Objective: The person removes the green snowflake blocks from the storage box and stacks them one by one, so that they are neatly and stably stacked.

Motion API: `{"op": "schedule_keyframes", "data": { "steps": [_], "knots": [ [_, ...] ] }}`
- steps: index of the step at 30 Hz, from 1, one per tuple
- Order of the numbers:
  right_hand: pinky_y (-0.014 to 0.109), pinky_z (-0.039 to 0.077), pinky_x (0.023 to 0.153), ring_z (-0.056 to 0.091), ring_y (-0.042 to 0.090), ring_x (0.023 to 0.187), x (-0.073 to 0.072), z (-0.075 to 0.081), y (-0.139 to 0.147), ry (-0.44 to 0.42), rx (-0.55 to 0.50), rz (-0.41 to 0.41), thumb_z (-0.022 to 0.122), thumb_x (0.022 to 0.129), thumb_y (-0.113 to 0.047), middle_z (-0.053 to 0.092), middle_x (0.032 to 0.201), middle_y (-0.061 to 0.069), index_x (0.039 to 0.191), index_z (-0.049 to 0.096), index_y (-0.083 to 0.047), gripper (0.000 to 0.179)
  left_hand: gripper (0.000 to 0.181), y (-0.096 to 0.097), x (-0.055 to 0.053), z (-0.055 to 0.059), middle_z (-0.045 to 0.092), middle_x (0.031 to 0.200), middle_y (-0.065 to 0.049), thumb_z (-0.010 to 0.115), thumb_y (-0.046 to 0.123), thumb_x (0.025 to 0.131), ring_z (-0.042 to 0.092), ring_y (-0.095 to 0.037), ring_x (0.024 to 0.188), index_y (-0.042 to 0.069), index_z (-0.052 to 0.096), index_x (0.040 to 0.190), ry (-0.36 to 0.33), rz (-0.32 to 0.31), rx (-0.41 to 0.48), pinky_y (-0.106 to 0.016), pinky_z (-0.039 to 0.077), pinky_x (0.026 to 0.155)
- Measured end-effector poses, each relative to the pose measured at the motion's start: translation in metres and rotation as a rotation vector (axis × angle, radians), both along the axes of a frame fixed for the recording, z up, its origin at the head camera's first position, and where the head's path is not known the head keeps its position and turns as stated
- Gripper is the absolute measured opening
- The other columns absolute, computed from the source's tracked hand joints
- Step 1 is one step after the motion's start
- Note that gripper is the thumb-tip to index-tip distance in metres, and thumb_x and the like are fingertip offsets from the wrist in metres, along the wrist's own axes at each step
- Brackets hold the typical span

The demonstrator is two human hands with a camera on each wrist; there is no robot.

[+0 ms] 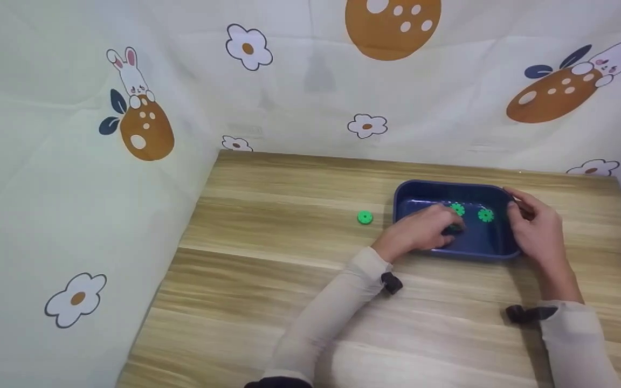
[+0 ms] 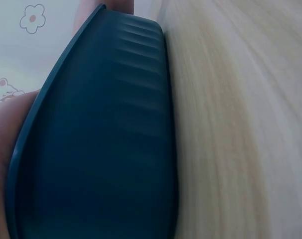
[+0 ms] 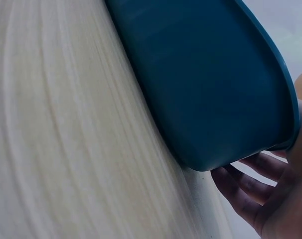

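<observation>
A dark blue rectangular tray [image 1: 464, 257] stands on the wooden table. My left hand [image 1: 429, 223] reaches over its near left rim, fingers curled down inside; a dark green piece, mostly hidden, shows between fingers and thumb. Two bright green notched discs lie in the tray: one disc [image 1: 457, 209] just beyond those fingers, another disc [image 1: 485, 215] farther right. My right hand [image 1: 539, 229] grips the tray's right end, thumb at the rim and fingers round the outside. The right wrist view shows the tray's outer wall [image 3: 206, 84] and these fingers [image 3: 245, 186] against its corner.
On the table [image 1: 267, 215], left of the tray, lies one more green disc [image 1: 365, 217]. A pale cloth [image 1: 299, 97] printed with flowers and rabbits hangs behind the table and along its left side. Black wrist cameras [image 1: 391, 283] sit at both cuffs.
</observation>
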State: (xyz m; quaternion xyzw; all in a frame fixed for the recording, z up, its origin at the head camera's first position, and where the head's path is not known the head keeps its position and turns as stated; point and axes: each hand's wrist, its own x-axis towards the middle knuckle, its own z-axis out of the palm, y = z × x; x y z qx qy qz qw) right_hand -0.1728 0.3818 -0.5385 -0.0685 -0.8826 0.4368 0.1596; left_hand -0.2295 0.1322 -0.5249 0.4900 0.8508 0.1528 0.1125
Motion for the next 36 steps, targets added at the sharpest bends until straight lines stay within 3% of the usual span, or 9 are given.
{"op": "schedule_keyframes", "data": {
  "steps": [9,18,25,32,36],
  "knots": [
    [-0.002,0.046,0.079,0.061,-0.024,0.092,0.0007,0.0018,0.0001,-0.010,-0.005,0.004,0.062,0.106,-0.020,0.074,0.128,0.027,0.141,0.073,-0.012,0.037,0.024,-0.0006,0.0002,-0.0015,0.071,0.121,0.001,0.072,0.020,0.103,0.065,-0.010,0.114,0.016,0.078,0.126,0.058,0.015,-0.016,-0.019,0.052,0.101],
    [-0.002,0.047,0.079,0.059,-0.025,0.090,0.0008,0.0019,-0.0014,-0.008,0.000,0.007,0.060,0.107,-0.019,0.074,0.126,0.030,0.142,0.072,-0.012,0.037,0.027,-0.0008,0.0029,0.0004,0.064,0.133,0.005,0.075,0.030,0.103,0.061,-0.011,0.125,0.025,0.078,0.130,0.007,0.168,-0.068,-0.019,0.051,0.107],
    [-0.002,0.046,0.081,0.058,-0.025,0.090,0.0019,0.0027,-0.0006,-0.016,-0.005,0.007,0.060,0.107,-0.021,0.075,0.125,0.029,0.143,0.072,-0.013,0.038,0.022,0.0011,0.0008,0.0003,0.071,0.127,0.002,0.079,0.026,0.100,0.068,-0.009,0.118,0.018,0.077,0.120,0.049,0.144,-0.058,-0.017,0.055,0.098],
    [-0.002,0.045,0.081,0.058,-0.025,0.091,0.0008,0.0035,-0.0002,-0.037,0.007,0.020,0.058,0.108,-0.023,0.075,0.127,0.028,0.144,0.070,-0.013,0.039,0.019,0.0032,-0.0008,-0.0010,0.072,0.113,0.004,0.082,0.024,0.096,0.066,-0.010,0.110,0.017,0.077,0.112,0.124,0.119,-0.050,-0.018,0.055,0.092],
    [-0.002,0.045,0.080,0.058,-0.024,0.090,0.0016,0.0037,-0.0002,-0.032,0.008,0.023,0.058,0.108,-0.022,0.075,0.126,0.028,0.144,0.070,-0.012,0.039,0.024,0.0031,-0.0002,-0.0026,0.072,0.116,0.003,0.082,0.024,0.096,0.066,-0.011,0.112,0.017,0.074,0.118,0.131,0.113,-0.023,-0.020,0.055,0.094]
  ]
}}
